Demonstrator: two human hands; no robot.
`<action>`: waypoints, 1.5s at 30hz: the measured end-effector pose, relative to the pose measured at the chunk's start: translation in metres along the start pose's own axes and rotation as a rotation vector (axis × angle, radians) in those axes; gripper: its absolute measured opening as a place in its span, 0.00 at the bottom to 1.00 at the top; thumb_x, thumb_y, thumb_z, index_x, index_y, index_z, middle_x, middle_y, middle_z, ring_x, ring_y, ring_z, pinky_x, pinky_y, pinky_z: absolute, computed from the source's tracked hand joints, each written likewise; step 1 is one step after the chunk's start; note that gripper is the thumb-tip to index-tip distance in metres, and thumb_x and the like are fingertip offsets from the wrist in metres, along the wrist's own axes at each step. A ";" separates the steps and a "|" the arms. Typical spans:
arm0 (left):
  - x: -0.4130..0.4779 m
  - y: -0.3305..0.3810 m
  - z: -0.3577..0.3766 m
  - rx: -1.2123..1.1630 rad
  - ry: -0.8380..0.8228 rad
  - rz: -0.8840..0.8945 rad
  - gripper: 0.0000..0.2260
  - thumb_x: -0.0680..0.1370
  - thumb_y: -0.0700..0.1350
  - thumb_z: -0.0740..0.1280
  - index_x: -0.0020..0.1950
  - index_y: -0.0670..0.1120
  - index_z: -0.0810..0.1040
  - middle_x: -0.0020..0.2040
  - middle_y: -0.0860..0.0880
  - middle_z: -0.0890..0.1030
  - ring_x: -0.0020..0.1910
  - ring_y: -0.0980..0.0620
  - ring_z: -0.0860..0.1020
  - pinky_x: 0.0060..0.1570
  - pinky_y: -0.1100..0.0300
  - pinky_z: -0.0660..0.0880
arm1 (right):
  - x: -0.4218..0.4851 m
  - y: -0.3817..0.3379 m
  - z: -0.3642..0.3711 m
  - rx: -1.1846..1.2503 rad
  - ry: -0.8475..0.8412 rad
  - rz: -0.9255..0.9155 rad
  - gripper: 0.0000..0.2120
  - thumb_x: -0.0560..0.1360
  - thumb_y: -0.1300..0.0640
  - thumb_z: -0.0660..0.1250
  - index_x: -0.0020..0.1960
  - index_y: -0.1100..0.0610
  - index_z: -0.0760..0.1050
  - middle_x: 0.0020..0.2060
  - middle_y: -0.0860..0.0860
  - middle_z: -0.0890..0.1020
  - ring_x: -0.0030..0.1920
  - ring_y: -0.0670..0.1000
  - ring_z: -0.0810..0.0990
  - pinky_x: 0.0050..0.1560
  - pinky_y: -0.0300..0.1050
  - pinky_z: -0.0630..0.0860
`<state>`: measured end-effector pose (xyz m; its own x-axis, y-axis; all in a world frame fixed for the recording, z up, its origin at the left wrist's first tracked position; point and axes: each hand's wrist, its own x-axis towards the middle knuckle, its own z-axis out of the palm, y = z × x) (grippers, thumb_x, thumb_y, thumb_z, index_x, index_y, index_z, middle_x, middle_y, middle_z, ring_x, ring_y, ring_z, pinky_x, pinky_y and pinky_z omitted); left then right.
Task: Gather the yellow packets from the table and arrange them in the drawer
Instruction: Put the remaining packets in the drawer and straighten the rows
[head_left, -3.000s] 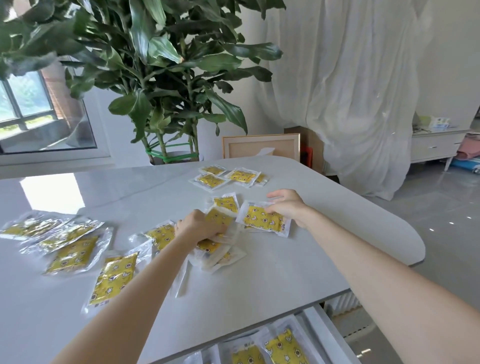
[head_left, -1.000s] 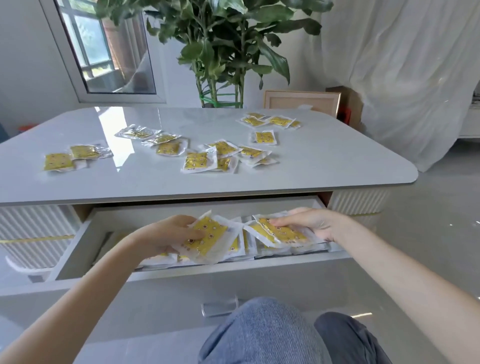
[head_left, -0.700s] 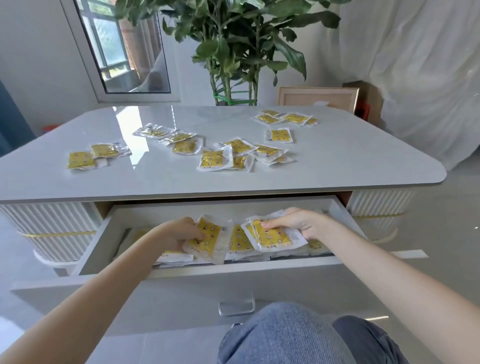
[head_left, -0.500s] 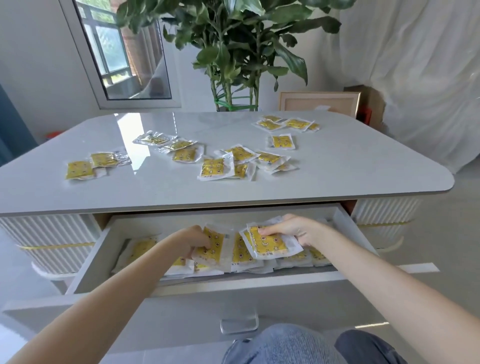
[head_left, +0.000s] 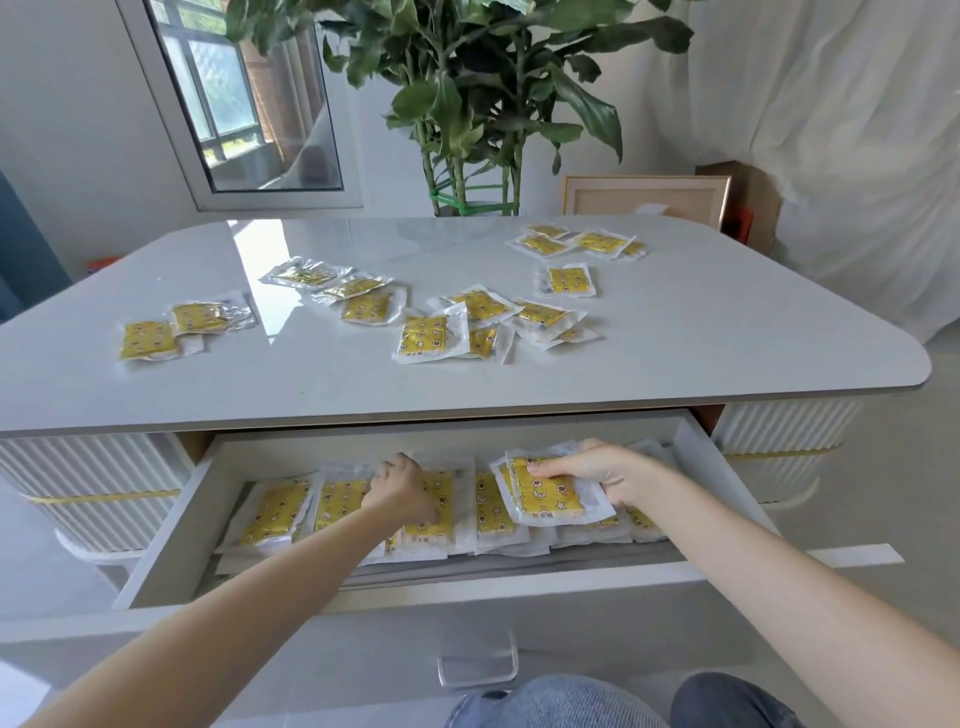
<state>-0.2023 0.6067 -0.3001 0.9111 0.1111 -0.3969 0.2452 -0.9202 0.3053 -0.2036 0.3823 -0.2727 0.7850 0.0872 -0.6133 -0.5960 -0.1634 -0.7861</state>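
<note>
The bench (head_left: 701, 332) spreads beyond both your hands. Loose packets (head_left: 423, 338) lie scattered on it, well past your fingers and higher than them. Under its near edge the drawer (head_left: 171, 540) stands pulled out toward you, and both hands are inside it. Across its floor runs a row (head_left: 275, 512) of packets, overlapping side by side, each with its long axis pointing away from you.

Your left hand (head_left: 402, 488) sits at the middle of the row, knuckles up, on top of one packet there. Its fingers curl down out of sight, so I cannot tell whether they pinch that packet or only press it flat.

The next move turns on your right hand (head_left: 608, 475). Its fingers (head_left: 561, 469) grip the held packet (head_left: 543, 496), with one digit laid along the far edge and the rest wrapped at the right edge. The held packet lies to the left of those fingers, lifted above the row's right part, with more packets directly beneath your palm. Its long axis also points away from you, but a little skewed from the row's.

Your right hand is the nearer one to the drawer's right end. I judge that you need only a small twist to square the held packet with its neighbours before you lower it.
</note>
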 end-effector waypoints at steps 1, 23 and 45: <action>-0.002 -0.002 0.000 0.053 0.029 0.020 0.37 0.71 0.47 0.72 0.72 0.38 0.55 0.67 0.40 0.62 0.68 0.42 0.65 0.61 0.55 0.70 | 0.000 0.000 0.000 -0.001 0.010 -0.004 0.43 0.63 0.64 0.79 0.72 0.65 0.61 0.52 0.64 0.83 0.41 0.57 0.86 0.37 0.56 0.83; -0.016 0.093 0.019 0.191 -0.035 0.583 0.24 0.77 0.45 0.63 0.73 0.50 0.65 0.69 0.47 0.69 0.69 0.44 0.63 0.61 0.52 0.69 | -0.021 0.000 -0.059 -0.049 0.287 0.140 0.24 0.75 0.66 0.69 0.68 0.69 0.67 0.61 0.57 0.77 0.64 0.58 0.75 0.57 0.43 0.72; -0.016 0.136 0.053 0.542 -0.097 0.707 0.42 0.65 0.64 0.72 0.72 0.47 0.61 0.69 0.44 0.67 0.71 0.43 0.60 0.70 0.46 0.60 | -0.021 0.011 -0.096 -1.352 0.745 -0.173 0.13 0.76 0.71 0.60 0.36 0.60 0.66 0.37 0.53 0.74 0.49 0.57 0.80 0.40 0.43 0.69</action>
<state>-0.2009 0.4596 -0.2983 0.7521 -0.5584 -0.3499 -0.5753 -0.8154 0.0647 -0.2107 0.2839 -0.2609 0.9738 -0.2256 -0.0281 -0.2236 -0.9727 0.0617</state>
